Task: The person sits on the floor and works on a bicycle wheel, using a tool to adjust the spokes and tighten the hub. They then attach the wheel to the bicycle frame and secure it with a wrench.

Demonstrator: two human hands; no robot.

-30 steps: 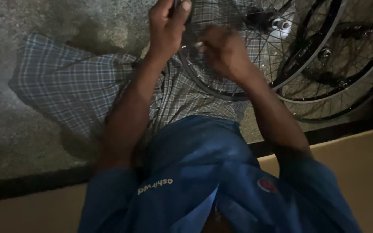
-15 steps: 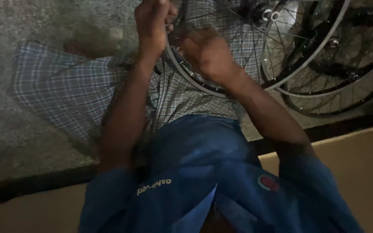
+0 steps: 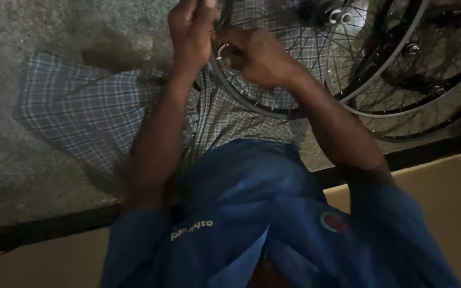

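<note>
head cam | looks steeply down, close over both hands at bicycle wheel (image 3: pixel 294 69) | single view

A small round red badge (image 3: pixel 334 222) sits on the blue shirt (image 3: pixel 252 202).

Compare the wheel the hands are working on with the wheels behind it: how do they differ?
The near wheel lies over the checked-cloth lap, bare silver rim gripped by the left hand and right hand. The far wheels stand untouched, one with a dark rim. All are spoked.
</note>
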